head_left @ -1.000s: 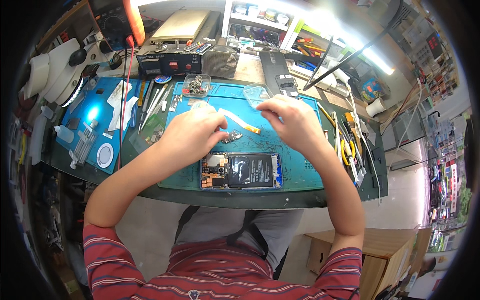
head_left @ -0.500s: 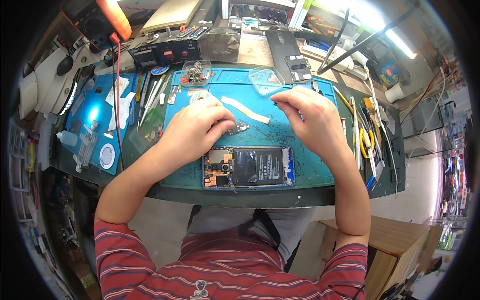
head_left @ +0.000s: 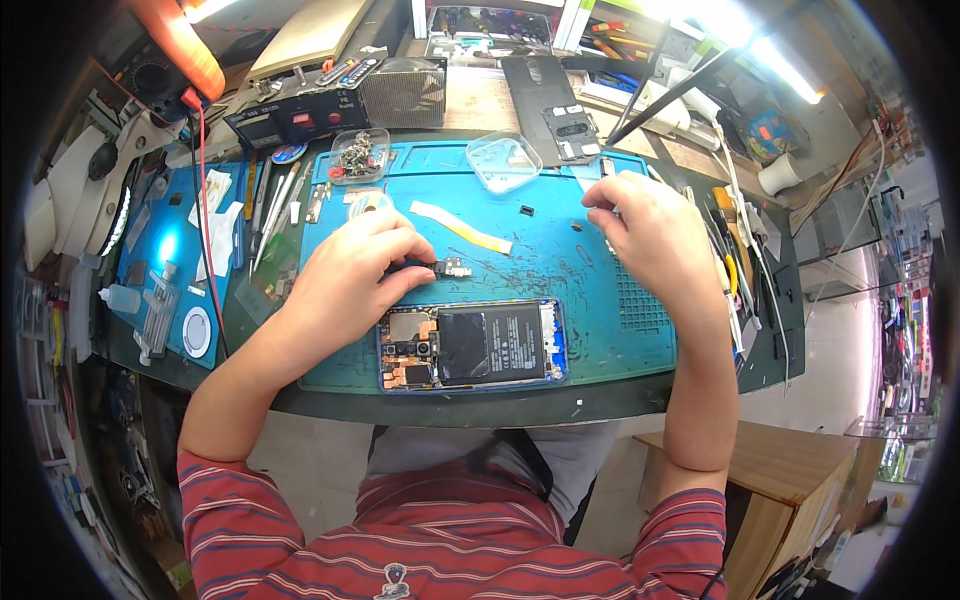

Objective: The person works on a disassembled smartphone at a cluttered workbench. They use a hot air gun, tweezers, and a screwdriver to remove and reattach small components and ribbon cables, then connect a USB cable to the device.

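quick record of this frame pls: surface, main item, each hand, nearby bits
surface: blue rubber work mat on a dark bench
main item: opened smartphone with back cover off, black battery and circuit boards exposed, lying flat at the mat's near edge
left hand: pinches a small black-and-metal component just above the phone
right hand: at the mat's right edge, fingers curled; contents of its grip unclear
nearby: clear plastic tray, yellow-white ribbon strip, clear box of small parts

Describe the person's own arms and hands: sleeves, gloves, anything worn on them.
Both forearms are bare. The left hand and right hand wear no gloves; no rings or watch show. Short sleeves of a red shirt with thin dark and pale stripes end above the elbows.
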`<state>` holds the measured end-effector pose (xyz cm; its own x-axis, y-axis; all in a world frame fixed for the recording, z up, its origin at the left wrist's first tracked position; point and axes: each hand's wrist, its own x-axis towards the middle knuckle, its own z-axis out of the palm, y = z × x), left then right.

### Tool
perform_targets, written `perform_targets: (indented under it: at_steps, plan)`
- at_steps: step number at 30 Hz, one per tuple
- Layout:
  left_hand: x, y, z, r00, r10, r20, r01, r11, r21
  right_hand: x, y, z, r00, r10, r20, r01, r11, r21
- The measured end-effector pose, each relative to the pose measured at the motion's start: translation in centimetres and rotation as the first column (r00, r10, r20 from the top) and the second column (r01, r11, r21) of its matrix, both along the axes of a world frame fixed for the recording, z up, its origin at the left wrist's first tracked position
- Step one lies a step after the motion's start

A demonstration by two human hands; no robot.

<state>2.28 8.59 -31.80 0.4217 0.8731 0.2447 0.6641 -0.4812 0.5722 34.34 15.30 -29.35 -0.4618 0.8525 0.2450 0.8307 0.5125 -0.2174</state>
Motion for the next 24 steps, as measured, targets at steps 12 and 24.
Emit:
perform_targets:
  at_steps: [12, 24]
  plan:
    - [-0.1, 0.3, -0.4, 1.000, -0.008, -0.012, 0.009, 0.995, 0.104, -3.1, -0.7, -1.1, 0.969, 0.117, -0.217, -0.095, 0.989, 0.109]
    - [0.0, 0.2, -0.4, 0.996, -0.044, -0.072, 0.058, 0.977, 0.206, -4.1, -1.5, -1.0, 0.969, 0.180, -0.171, -0.199, 0.975, -0.098]
